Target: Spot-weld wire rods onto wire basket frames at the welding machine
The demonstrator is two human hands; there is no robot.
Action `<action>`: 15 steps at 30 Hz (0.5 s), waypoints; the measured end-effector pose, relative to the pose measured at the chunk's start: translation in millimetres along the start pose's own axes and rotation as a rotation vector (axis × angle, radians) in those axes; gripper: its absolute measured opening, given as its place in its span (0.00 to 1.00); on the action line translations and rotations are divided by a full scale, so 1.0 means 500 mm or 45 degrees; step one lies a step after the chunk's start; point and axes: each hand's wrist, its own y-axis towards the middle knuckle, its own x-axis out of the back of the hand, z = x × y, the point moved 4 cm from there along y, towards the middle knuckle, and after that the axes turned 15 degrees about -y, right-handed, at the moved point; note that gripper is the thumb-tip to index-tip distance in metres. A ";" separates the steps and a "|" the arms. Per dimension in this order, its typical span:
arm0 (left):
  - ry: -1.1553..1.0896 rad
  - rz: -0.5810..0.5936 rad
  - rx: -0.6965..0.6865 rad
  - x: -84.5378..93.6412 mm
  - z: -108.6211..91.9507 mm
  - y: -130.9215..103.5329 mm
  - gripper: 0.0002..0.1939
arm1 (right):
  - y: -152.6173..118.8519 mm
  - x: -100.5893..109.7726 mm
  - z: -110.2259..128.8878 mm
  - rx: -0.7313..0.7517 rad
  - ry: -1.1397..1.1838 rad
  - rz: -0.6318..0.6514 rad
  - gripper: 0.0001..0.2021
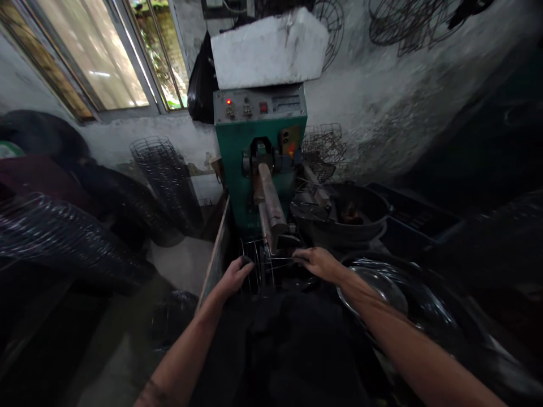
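Note:
In front of me stands a green machine (232, 186), with two thick metal arms reaching out from it, an upper arm (271, 198) over a lower one. My left hand (237, 275) is closed on the left side of a curved wire frame (257, 268), just below the tips of the arms. To the right, my right hand (313, 261) pinches a thin metal wire (281, 258) that runs left toward the arm tips. Whether this wire touches the arms or the frame, I cannot tell. Shadow hides the lower part of the frame.
A white foam block (269, 51) rests on the machine. Round wire guards (153, 169) are stacked at the left, and more bundled wire rings (63, 237) lie nearer. A dark tub (360, 226) stands at the right, with a shiny round metal piece (382, 288) nearer me.

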 end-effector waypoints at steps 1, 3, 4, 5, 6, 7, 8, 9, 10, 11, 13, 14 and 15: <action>-0.021 0.005 0.014 -0.001 0.000 0.002 0.18 | 0.001 0.001 -0.002 0.001 0.006 0.001 0.14; -0.055 0.019 0.033 -0.003 -0.001 0.005 0.19 | 0.003 0.002 -0.007 0.005 0.010 0.006 0.14; -0.063 0.021 0.033 -0.005 -0.002 0.007 0.19 | 0.003 0.002 -0.010 0.009 0.009 0.009 0.14; -0.065 0.020 0.030 -0.006 -0.004 0.008 0.20 | 0.004 0.001 -0.014 0.011 0.005 0.008 0.15; -0.069 0.015 0.024 -0.008 -0.007 0.010 0.20 | 0.005 0.000 -0.017 0.009 0.002 0.006 0.15; -0.074 0.012 0.020 -0.010 -0.010 0.012 0.20 | 0.006 -0.002 -0.021 0.006 0.001 0.003 0.15; -0.082 0.009 0.017 -0.012 -0.013 0.013 0.21 | 0.007 -0.003 -0.025 -0.001 0.004 0.001 0.15; -0.091 0.009 0.019 -0.015 -0.015 0.015 0.21 | 0.009 -0.005 -0.029 -0.014 0.008 -0.002 0.15; -0.101 0.011 0.023 -0.017 -0.016 0.017 0.21 | 0.010 -0.007 -0.033 -0.027 0.011 0.001 0.15; -0.109 0.010 0.028 -0.018 -0.016 0.018 0.21 | 0.011 -0.008 -0.036 -0.040 0.012 0.008 0.14; -0.122 0.009 0.047 -0.020 -0.013 0.021 0.21 | 0.013 -0.011 -0.040 -0.063 0.009 0.030 0.14; -0.134 0.006 0.059 -0.020 -0.010 0.022 0.21 | 0.014 -0.011 -0.041 -0.075 0.007 0.043 0.13; -0.144 0.003 0.069 -0.020 -0.006 0.023 0.21 | 0.014 -0.011 -0.042 -0.084 0.005 0.055 0.13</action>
